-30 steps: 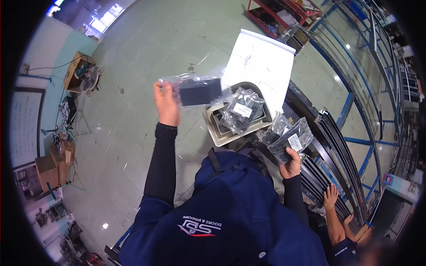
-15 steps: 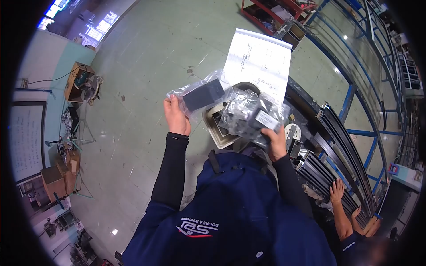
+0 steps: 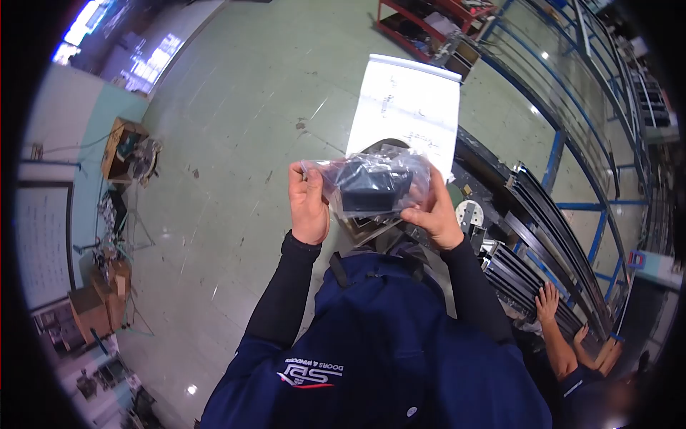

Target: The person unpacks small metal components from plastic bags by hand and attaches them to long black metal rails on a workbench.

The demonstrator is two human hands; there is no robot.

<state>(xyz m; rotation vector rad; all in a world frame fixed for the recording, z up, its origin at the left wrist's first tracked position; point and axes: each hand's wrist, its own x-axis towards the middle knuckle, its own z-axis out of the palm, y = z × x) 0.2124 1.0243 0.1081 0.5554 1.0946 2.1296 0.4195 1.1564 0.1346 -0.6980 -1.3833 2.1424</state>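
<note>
A clear plastic bag (image 3: 375, 187) with a dark block-shaped part inside is stretched between my two hands, in front of my waist. My left hand (image 3: 309, 207) pinches the bag's left end, thumb on top. At the other end my right hand (image 3: 436, 218) grips the plastic, its thumb along the lower right corner. Creased, shiny film covers much of the part. Beneath the bag shows the rim of a pale container (image 3: 368, 234), mostly hidden. White sheets of paper (image 3: 407, 104) with handwriting lie just beyond the bag.
Long dark metal profiles (image 3: 554, 236) are stacked to the right beside a blue frame rack (image 3: 557, 164). A co-worker's hand (image 3: 547, 304) rests on them. A red cart (image 3: 407, 36) stands at the far side. A whiteboard (image 3: 44, 243) and boxes (image 3: 93, 304) are at left.
My hands have come closer together, the left moving right with its bag. The dark part now sits between both hands, and the white label seen earlier on the right-hand bags no longer shows.
</note>
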